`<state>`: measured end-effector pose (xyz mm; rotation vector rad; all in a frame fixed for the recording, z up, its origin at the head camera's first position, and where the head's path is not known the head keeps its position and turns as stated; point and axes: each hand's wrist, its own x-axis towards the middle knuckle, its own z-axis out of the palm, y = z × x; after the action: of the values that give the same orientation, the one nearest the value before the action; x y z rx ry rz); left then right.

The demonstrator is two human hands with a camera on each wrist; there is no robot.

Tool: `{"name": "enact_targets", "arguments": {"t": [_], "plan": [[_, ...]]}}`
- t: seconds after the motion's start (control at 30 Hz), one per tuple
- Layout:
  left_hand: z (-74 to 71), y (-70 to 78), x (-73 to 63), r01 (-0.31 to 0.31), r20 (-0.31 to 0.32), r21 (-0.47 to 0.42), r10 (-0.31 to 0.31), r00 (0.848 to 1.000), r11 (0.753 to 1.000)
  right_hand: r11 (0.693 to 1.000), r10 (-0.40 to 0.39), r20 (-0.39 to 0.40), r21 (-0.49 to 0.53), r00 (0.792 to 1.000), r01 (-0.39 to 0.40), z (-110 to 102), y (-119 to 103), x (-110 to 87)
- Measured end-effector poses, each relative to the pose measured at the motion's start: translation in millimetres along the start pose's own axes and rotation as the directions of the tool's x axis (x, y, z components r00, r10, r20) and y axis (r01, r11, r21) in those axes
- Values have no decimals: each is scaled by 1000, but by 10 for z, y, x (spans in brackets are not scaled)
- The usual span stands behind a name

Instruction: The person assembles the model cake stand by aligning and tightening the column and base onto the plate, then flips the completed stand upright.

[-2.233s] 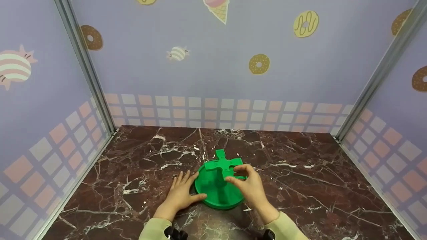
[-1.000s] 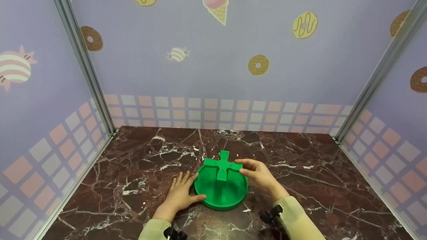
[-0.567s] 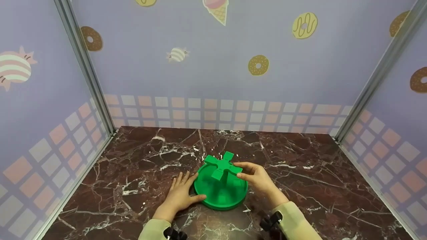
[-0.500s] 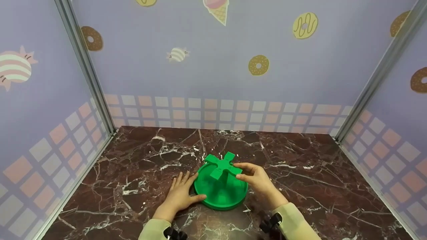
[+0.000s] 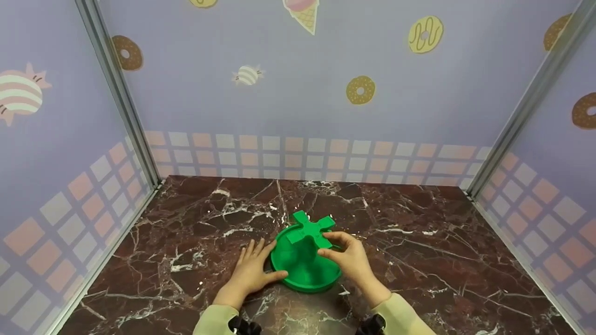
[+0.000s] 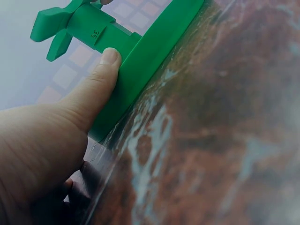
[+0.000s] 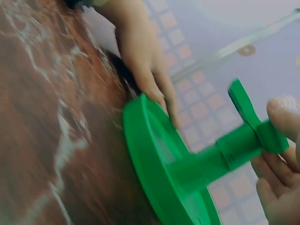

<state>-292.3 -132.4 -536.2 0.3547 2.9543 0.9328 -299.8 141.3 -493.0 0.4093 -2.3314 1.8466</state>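
Observation:
A round green dish [image 5: 307, 284] with a low rim stands on the table. From its middle rises a thick green post [image 7: 201, 164], stepped partway up and marked "35" in the left wrist view. A four-armed green cross handle [image 5: 311, 229] tops the post. My right hand [image 5: 351, 260] pinches the handle's near-right arm between thumb and fingers. My left hand [image 5: 251, 272] rests at the dish's left edge, fingers spread and straight, with the thumb [image 6: 101, 77] against the rim side. The post is mostly hidden beneath the cross in the head view.
The table [image 5: 200, 232] is dark red marble with white veins. Purple wall panels [image 5: 223, 107] with sweets and tile prints stand behind and at both sides, joined by metal corner posts [image 5: 125, 102].
The cross handle has turned clockwise, seen from above. My right hand has swung left and toward me with the handle's arm. The left hand and dish have kept their place.

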Motion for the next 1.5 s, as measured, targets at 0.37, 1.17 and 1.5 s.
{"name": "enact_targets", "arguments": {"t": [0.37,1.17,1.5], "plan": [[4,-2,0,8,9,3,-8,1000,1000,997,-16,-142,-73,990,6,278,-47,-121],[5,-15,8,-2,3,-4,2,1000,1000,996,-86,-132,-15,988,85,-189,40,279],[6,-8,-7,5,9,-2,-5,1000,1000,996,-25,190,91,982,8,-344,225,374]]}}
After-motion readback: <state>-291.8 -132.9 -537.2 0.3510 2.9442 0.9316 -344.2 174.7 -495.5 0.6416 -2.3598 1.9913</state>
